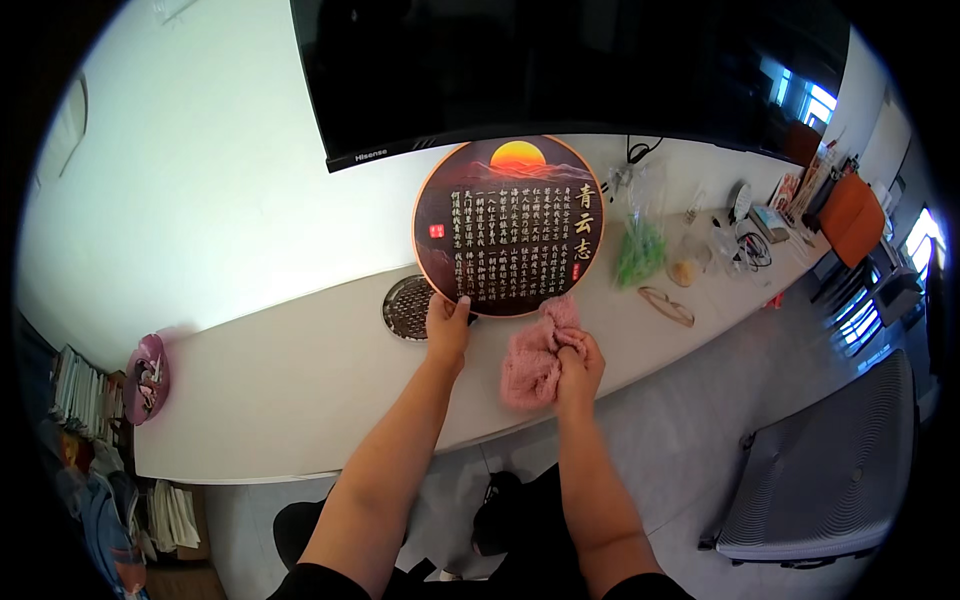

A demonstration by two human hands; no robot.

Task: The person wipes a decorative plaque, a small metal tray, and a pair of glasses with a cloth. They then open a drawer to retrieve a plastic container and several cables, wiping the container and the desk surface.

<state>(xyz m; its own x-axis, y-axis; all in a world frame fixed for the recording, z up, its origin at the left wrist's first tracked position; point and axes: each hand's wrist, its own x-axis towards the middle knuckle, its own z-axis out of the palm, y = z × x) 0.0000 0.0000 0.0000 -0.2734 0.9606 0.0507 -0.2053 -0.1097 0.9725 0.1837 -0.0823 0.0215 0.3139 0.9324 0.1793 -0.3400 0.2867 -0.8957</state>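
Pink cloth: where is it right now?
In the head view, slightly right of centre, the pink cloth is in the right hand, by the lower right edge of the round plaque.

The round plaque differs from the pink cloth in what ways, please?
The round plaque is dark with light writing; the pink cloth is plain. The plaque is flat; the cloth is crumpled. The plaque looks larger than the cloth. Both are held: plaque by the left hand, cloth by the right hand.
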